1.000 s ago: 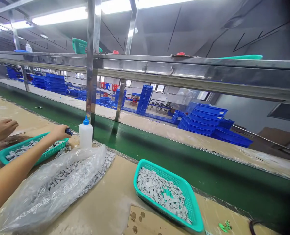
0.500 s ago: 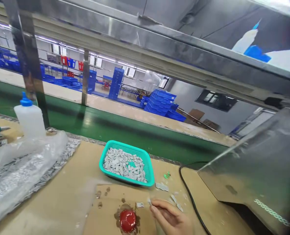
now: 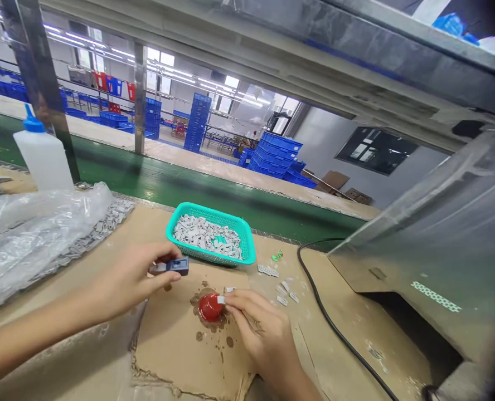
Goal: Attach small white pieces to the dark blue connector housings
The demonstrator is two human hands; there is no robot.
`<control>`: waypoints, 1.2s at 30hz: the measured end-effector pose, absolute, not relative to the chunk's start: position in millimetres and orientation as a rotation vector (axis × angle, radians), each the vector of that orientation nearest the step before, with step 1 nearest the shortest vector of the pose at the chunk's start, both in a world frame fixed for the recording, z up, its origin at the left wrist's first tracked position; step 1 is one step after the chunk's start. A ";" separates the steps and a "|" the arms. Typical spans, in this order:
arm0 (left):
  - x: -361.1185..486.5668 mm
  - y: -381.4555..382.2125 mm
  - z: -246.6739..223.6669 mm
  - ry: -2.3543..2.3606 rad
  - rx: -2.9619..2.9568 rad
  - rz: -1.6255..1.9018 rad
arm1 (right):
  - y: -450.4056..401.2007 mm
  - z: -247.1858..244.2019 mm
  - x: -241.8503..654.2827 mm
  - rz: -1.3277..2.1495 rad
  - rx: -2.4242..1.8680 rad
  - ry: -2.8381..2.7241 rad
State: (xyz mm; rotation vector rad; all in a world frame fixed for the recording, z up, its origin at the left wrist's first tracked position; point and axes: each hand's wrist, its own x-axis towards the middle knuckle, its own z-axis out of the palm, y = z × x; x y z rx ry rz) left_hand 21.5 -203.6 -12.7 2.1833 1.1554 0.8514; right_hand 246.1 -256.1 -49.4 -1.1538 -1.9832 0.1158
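Observation:
My left hand [image 3: 132,277] holds a small dark blue block-shaped part [image 3: 176,265] over a stained cardboard sheet [image 3: 176,340]. My right hand [image 3: 258,328] pinches a tiny grey piece [image 3: 221,299] right at a red cap-like dish [image 3: 209,306] sitting in a wet brown stain. A teal basket [image 3: 247,245] of small grey parts stands just beyond the cardboard. A few loose grey parts [image 3: 278,284] lie to the right of the dish.
A clear plastic bag [image 3: 34,234] of grey parts lies at the left, with a white squeeze bottle [image 3: 42,156] behind it. A black cable [image 3: 326,317] runs along the right beside a metal housing [image 3: 440,234]. A green conveyor belt [image 3: 189,189] runs behind.
The view swung right and down. My left hand came from the far left basket to the cardboard with the dark part. My right hand moved up to the red dish.

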 end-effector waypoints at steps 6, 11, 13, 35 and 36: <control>20.6 -209.9 -36.5 1.185 2.207 0.709 | -254.8 -53.7 245.0 0.147 -1.131 -1.974; 19.5 -207.9 -42.1 1.208 2.160 0.713 | -254.1 -53.9 245.5 0.105 -1.107 -1.985; 20.6 -207.6 -42.8 1.204 2.141 0.723 | -254.0 -54.5 245.7 0.094 -1.090 -1.999; 27.0 -221.3 -39.6 1.023 1.956 0.756 | -257.0 -41.8 237.7 0.098 -1.112 -1.945; 27.8 -222.6 -38.5 1.026 1.957 0.763 | -256.7 -42.0 237.9 0.088 -1.107 -1.945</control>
